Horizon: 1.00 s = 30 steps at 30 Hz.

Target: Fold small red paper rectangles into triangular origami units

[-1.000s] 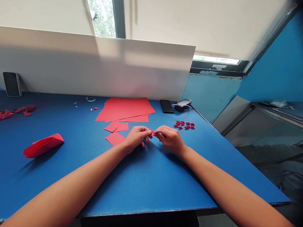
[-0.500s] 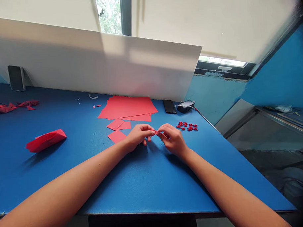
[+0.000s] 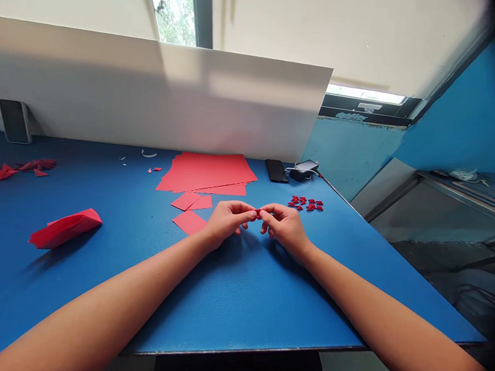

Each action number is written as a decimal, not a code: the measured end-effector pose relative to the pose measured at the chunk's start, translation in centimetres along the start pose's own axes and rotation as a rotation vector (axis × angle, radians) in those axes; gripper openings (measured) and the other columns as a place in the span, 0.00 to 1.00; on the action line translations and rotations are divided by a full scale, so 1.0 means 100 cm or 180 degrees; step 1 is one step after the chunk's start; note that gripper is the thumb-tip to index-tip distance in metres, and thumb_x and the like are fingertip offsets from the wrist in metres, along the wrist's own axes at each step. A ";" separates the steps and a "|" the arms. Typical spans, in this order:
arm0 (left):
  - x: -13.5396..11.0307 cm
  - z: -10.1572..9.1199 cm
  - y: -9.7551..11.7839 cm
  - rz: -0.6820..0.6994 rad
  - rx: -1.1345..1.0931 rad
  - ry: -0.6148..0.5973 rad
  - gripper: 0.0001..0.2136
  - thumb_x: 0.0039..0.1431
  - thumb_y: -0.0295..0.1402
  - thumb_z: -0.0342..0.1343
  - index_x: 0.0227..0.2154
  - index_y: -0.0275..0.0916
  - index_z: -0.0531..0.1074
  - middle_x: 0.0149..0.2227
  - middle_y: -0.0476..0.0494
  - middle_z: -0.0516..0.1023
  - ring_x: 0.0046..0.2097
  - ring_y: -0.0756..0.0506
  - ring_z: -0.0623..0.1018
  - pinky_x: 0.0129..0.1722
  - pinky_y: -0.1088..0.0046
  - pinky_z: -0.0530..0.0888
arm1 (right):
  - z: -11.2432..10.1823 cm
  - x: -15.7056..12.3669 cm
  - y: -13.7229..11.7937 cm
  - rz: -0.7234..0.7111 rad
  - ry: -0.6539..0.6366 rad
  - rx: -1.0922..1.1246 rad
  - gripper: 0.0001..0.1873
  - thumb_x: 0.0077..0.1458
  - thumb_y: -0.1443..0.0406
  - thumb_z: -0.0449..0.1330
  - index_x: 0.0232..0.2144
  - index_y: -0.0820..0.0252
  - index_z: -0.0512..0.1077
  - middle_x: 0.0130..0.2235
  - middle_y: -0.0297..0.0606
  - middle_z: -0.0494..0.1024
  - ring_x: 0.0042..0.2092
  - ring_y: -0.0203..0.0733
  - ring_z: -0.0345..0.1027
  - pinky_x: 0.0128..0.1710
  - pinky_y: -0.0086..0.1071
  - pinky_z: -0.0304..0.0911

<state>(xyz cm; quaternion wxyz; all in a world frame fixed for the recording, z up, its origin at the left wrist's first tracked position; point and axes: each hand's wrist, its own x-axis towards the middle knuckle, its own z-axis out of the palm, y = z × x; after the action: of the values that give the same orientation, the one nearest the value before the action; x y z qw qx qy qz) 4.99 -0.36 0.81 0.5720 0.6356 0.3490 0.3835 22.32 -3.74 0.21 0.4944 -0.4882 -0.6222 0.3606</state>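
Between my two hands, above the blue table (image 3: 235,294), is a small folded piece of red paper (image 3: 258,213). My left hand (image 3: 231,218) pinches its left end with thumb and fingers. On its right end my right hand (image 3: 284,226) has a similar pinch. Fingertips cover most of the piece, so its exact shape is hidden. Several small folded red triangles (image 3: 311,207) lie in a group beyond my right hand. Red paper squares (image 3: 190,222) rest just left of and behind my left hand.
A stack of red paper sheets (image 3: 210,171) lies at the back. A black phone (image 3: 277,171) and a dark device with a white cable (image 3: 304,170) are to its right. At left are a larger folded red paper (image 3: 66,229), red scraps (image 3: 38,166) and a propped phone (image 3: 15,121).
My right hand has turned slightly, its thumb now against the near side of the red piece, more of which shows between the fingertips. The view has shifted slightly.
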 end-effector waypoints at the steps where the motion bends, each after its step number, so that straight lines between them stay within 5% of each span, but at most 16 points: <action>1: 0.000 0.000 0.000 0.0007 0.0042 0.0007 0.13 0.49 0.40 0.62 0.33 0.34 0.76 0.30 0.44 0.76 0.27 0.51 0.71 0.19 0.79 0.66 | 0.000 0.000 0.000 0.0000 0.0012 -0.0012 0.15 0.52 0.55 0.61 0.31 0.63 0.73 0.19 0.33 0.73 0.18 0.34 0.65 0.16 0.26 0.57; 6: -0.001 0.002 0.000 0.0155 0.0438 0.0142 0.13 0.52 0.40 0.60 0.34 0.35 0.77 0.29 0.45 0.77 0.26 0.51 0.72 0.21 0.78 0.67 | 0.001 0.000 -0.003 -0.0029 0.0100 -0.0096 0.12 0.51 0.57 0.61 0.29 0.62 0.73 0.20 0.33 0.73 0.19 0.35 0.66 0.17 0.27 0.58; 15: -0.011 0.016 0.004 0.1361 0.1757 0.0755 0.06 0.56 0.30 0.56 0.30 0.38 0.78 0.31 0.46 0.80 0.30 0.50 0.74 0.31 0.75 0.69 | 0.004 -0.004 -0.009 -0.0074 0.0311 -0.0351 0.08 0.50 0.63 0.59 0.23 0.60 0.67 0.17 0.31 0.71 0.19 0.34 0.64 0.21 0.27 0.60; 23: -0.016 0.020 0.004 0.1485 0.2270 0.0989 0.06 0.55 0.32 0.55 0.24 0.39 0.72 0.27 0.46 0.77 0.29 0.49 0.72 0.28 0.75 0.67 | 0.010 -0.011 -0.008 -0.0359 0.0509 -0.0616 0.08 0.51 0.62 0.59 0.24 0.59 0.68 0.21 0.33 0.72 0.23 0.36 0.66 0.24 0.28 0.62; 30: -0.016 0.013 0.000 0.1861 0.3450 0.0882 0.12 0.61 0.31 0.48 0.25 0.40 0.74 0.32 0.43 0.77 0.32 0.48 0.72 0.29 0.74 0.61 | 0.011 -0.013 -0.015 -0.0074 0.0336 -0.0003 0.10 0.53 0.60 0.59 0.28 0.62 0.72 0.19 0.32 0.71 0.19 0.33 0.62 0.20 0.28 0.59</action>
<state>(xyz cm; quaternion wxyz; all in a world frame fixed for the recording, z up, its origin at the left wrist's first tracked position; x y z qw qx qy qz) 5.41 -2.37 0.57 -0.0103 0.8486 0.3764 0.3715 20.91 -5.34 0.97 0.5304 -0.4995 -0.6011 0.3284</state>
